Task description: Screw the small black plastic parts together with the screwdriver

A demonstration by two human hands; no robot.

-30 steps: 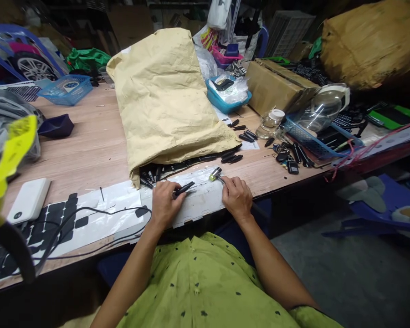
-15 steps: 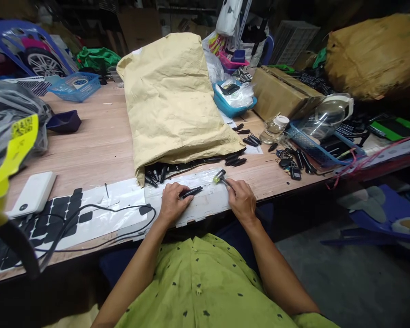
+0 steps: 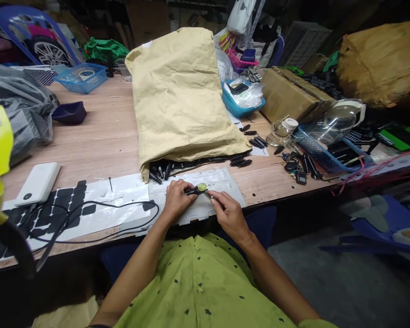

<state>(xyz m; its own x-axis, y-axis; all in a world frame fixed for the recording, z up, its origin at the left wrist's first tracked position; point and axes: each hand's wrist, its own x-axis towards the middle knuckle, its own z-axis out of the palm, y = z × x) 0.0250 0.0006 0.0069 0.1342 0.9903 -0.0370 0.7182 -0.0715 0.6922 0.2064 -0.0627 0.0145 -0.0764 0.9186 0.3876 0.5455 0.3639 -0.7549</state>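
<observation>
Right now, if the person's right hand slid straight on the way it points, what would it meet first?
Probably the small black part pinched in the left hand: the right hand points toward it, and its green-headed tool seems to touch it.

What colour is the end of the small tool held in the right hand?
Yellow-green; the small tool in the right hand shows best in the head view.

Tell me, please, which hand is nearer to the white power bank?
Left. The left hand sits well to the right of the white power bank; the right hand is even farther right, just beyond the left.
</observation>
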